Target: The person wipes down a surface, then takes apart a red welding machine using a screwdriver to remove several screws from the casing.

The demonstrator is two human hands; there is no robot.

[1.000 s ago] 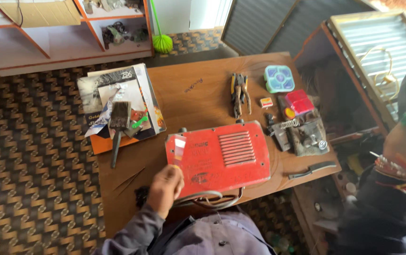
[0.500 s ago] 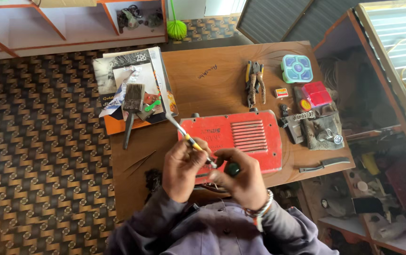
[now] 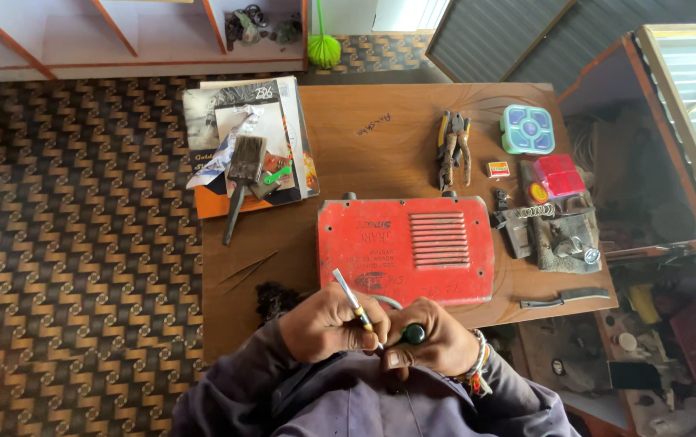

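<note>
The left hand [image 3: 327, 324] and right hand [image 3: 433, 344] are covering most of the screwdriver [image 3: 364, 311]; only its shaft and handle end are showing. The red case [image 3: 404, 243] is hiding part of the cable [image 3: 387, 301]. Shelf items [image 3: 255, 23] are appearing too small to identify.

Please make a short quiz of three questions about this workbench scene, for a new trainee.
1. True or false: the screwdriver is held by both the left hand and the right hand.
2. What lies directly behind the red metal case? A) pliers B) paintbrush C) broom
3. Fill in: the paintbrush rests on a stack of ____.

Key: 1 true; 2 A, the pliers; 3 papers.
</note>
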